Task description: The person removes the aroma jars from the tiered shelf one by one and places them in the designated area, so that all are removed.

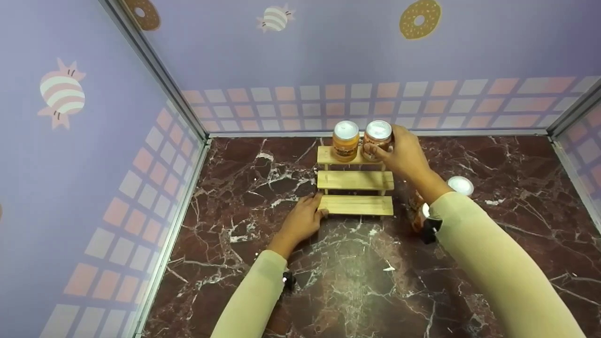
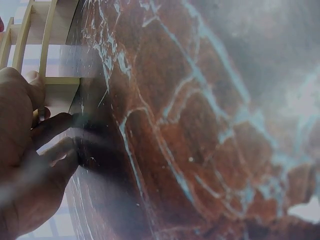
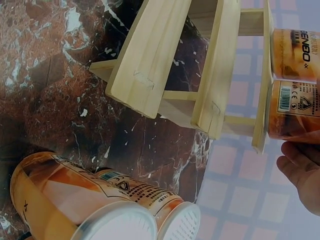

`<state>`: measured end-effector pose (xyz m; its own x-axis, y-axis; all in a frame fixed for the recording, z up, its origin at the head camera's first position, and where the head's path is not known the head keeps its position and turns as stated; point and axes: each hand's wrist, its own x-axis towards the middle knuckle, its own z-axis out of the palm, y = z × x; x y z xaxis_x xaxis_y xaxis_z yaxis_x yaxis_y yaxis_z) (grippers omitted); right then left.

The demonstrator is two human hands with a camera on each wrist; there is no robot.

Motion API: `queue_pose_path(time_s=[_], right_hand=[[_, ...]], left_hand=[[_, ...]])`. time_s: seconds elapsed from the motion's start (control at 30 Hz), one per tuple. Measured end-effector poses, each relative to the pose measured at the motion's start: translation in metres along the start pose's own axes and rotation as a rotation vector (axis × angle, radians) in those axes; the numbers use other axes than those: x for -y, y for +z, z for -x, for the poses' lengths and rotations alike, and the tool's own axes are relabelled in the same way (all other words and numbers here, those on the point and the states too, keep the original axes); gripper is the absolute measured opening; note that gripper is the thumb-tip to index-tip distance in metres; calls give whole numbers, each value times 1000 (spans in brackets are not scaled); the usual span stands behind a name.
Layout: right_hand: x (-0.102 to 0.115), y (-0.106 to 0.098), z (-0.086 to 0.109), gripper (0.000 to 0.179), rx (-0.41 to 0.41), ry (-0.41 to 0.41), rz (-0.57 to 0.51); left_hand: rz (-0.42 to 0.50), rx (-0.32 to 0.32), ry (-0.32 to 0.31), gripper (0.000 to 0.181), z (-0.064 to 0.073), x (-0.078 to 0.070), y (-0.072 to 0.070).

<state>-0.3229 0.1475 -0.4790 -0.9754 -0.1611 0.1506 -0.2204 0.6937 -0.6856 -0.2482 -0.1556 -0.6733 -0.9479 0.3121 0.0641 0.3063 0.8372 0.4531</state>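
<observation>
A small three-step wooden display rack [image 1: 355,180] stands on the marbled tabletop. My left hand [image 1: 300,220] grips the left end of its lowest step; in the left wrist view the fingers [image 2: 55,127] are close to the tabletop. On the top step, an orange-labelled jar with a silvery lid [image 1: 345,145] sits at the left. Beside it on the same step is a similar jar [image 1: 378,129], which my right hand [image 1: 407,152] holds with the thumb across its front. In the right wrist view both labels show, and the fingertips [image 3: 295,157] touch the held jar [image 3: 295,112].
Right of the rack stand more such jars; a lid [image 1: 460,186] shows past my right forearm, which partly covers them. Two jars, one larger-looking [image 3: 60,195] and one behind [image 3: 150,197], appear in the right wrist view. Patterned walls [image 1: 300,56] enclose the tabletop [image 1: 225,263].
</observation>
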Motion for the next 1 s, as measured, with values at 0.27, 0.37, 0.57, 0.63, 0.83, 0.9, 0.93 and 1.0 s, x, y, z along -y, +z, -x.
queue_pose_path(time_s=[0.27, 0.37, 0.57, 0.63, 0.83, 0.9, 0.93, 1.0], right_hand=[[0, -5, 4, 69, -12, -8, 27], [-1, -6, 5, 70, -17, -21, 47], [-4, -9, 8, 76, -27, -23, 47], [-4, -11, 9, 76, -36, -18, 46], [-5, -14, 12, 74, -72, -34, 42], [-6, -15, 15, 75, -84, -42, 38], [-6, -15, 17, 74, -90, -46, 39], [-7, -16, 21, 74, -96, -50, 46]], left_hand=[[-20, 10, -3, 71, -1, -4, -1], [-22, 13, -5, 71, -1, -4, -2], [10, 9, -3, 71, -1, -5, -4], [16, 11, -9, 70, -1, -5, -4], [15, 30, -27, 70, -2, -4, -6], [11, 30, -19, 69, -2, -3, -6], [6, 29, -14, 69, -2, -3, -5], [0, 21, -5, 68, -1, -2, -5]])
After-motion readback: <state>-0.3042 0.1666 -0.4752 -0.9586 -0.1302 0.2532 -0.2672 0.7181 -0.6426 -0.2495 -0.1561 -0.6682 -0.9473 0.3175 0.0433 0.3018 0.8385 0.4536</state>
